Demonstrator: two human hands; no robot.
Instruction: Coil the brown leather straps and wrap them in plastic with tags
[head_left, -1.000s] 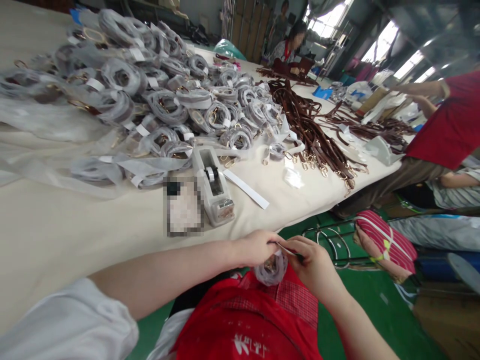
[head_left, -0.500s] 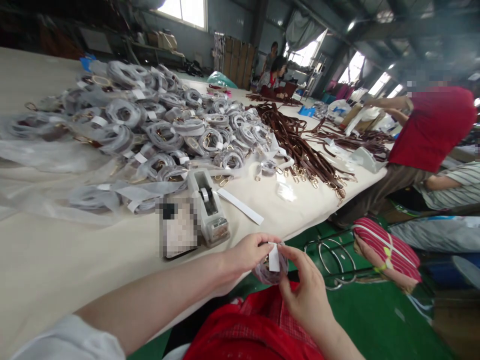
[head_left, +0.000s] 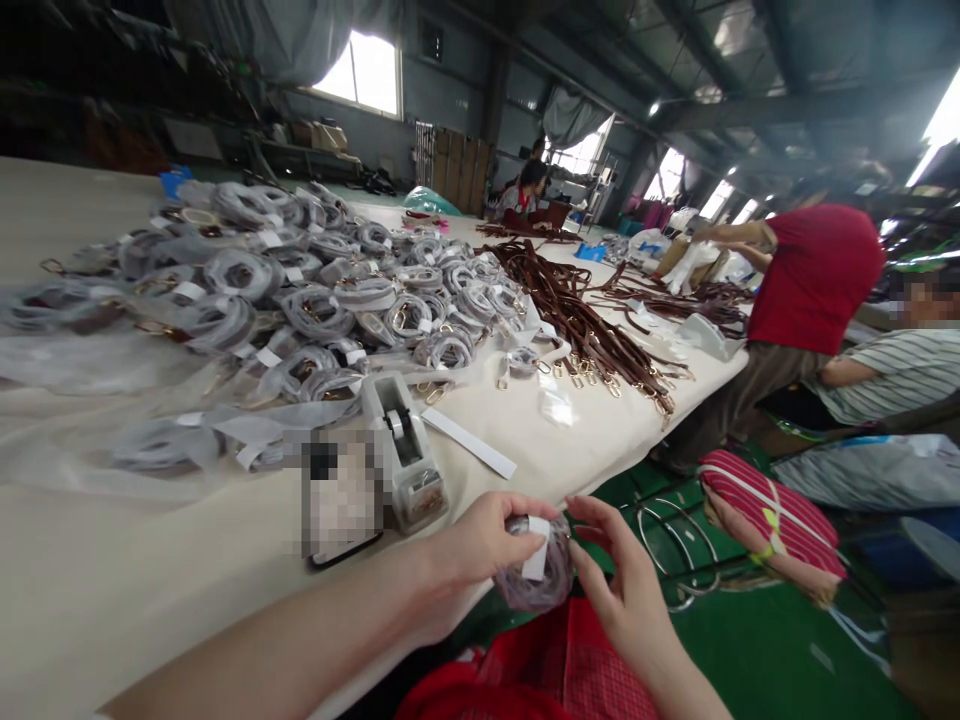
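My left hand point(head_left: 484, 538) grips a coiled strap wrapped in clear film point(head_left: 541, 570), held just off the near table edge above my red apron point(head_left: 525, 680). A white paper label point(head_left: 537, 548) is stuck across the coil under my left thumb. My right hand point(head_left: 622, 590) is at the coil's right side, fingers spread and curved, its fingertips touching the wrap. A white tape dispenser point(head_left: 401, 455) stands on the table just beyond my hands.
A large heap of wrapped coils point(head_left: 300, 290) covers the cream table point(head_left: 112, 560). Brown straps with gold clasps point(head_left: 577, 310) lie further right. A white paper strip point(head_left: 469, 442) and a phone point(head_left: 341, 500) lie near the dispenser. A person in red point(head_left: 810, 290) leans over the far end.
The view has tilted up. The white label, earlier pinched between both hands, now lies pressed on the coil, and my right hand's fingers have opened beside it.
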